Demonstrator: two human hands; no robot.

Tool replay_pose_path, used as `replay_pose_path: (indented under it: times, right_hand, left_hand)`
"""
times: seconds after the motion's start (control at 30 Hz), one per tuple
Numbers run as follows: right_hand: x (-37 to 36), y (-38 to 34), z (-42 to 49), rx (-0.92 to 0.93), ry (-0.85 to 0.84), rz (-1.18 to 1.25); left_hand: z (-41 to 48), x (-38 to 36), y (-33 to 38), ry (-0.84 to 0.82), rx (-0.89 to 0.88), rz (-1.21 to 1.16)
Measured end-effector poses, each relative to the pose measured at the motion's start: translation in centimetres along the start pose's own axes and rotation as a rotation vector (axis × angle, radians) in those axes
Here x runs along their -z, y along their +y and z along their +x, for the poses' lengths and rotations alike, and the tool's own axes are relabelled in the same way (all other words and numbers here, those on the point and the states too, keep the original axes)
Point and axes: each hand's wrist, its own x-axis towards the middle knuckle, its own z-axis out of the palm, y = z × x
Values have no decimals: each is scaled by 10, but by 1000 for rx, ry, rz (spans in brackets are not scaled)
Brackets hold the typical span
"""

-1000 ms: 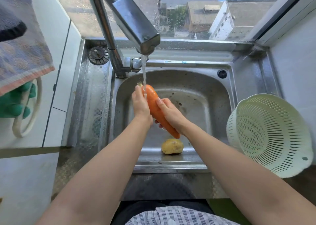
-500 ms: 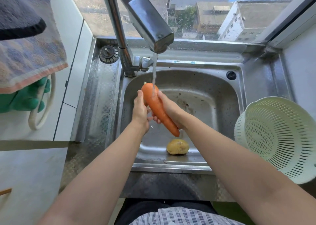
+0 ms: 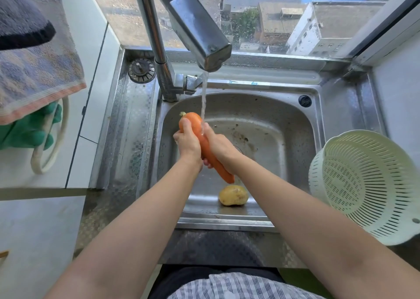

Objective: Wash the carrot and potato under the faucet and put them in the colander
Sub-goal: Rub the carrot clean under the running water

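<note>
An orange carrot (image 3: 205, 148) is held over the steel sink (image 3: 284, 139), its thick end up under the water stream from the faucet (image 3: 200, 35). My left hand (image 3: 187, 142) grips its upper part from the left. My right hand (image 3: 220, 147) clasps its middle from the right. The pointed tip sticks out below both hands. A yellow potato (image 3: 233, 195) lies on the sink floor near the front wall, just under the carrot's tip. The pale green colander (image 3: 372, 185) rests tilted on the counter right of the sink, with nothing in it.
A sink strainer plug (image 3: 141, 70) lies on the left drainboard. A patterned towel (image 3: 34, 67) and green rubber gloves (image 3: 27, 130) hang on the left wall. A window runs behind the faucet. A white wall stands close on the right.
My left hand has slid up around the carrot's thick end and my right hand has closed over its middle. The carrot stays under the stream; the potato has not moved.
</note>
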Motion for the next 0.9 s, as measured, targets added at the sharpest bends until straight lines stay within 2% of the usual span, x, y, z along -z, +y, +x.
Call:
replay_pose_path:
  times: [0.1,0.17,0.2,0.3,0.37,0.43,0.53,0.67,0.77,0.9]
  right_hand:
    - [11,2,1,-131,-193,182]
    - [18,3,-3,-195,-320,209]
    - [19,3,-4,-180,-314,167]
    - [17,7,1,24,-140,-39]
    - [18,16,5,99,-98,-133]
    - [25,29,11,99,-70,-172]
    - [36,53,24,60,-12,-337]
    - [43,91,45,-36,43,-480]
    - [47,113,61,-60,100,-625]
    - [40,131,81,14,132,-785]
  left_hand:
    - [0,9,2,-143,53,-188]
    - [3,13,2,-151,23,-196]
    - [4,13,2,-115,-19,-169]
    - [4,7,1,-10,-120,-23]
    - [7,8,-3,4,-119,141]
    - [15,14,-8,15,-104,338]
    - [29,23,-21,-123,-138,582]
    - [48,24,-39,-194,-28,691]
    - [63,21,-55,-175,10,759]
    - [76,22,-70,-67,-65,965]
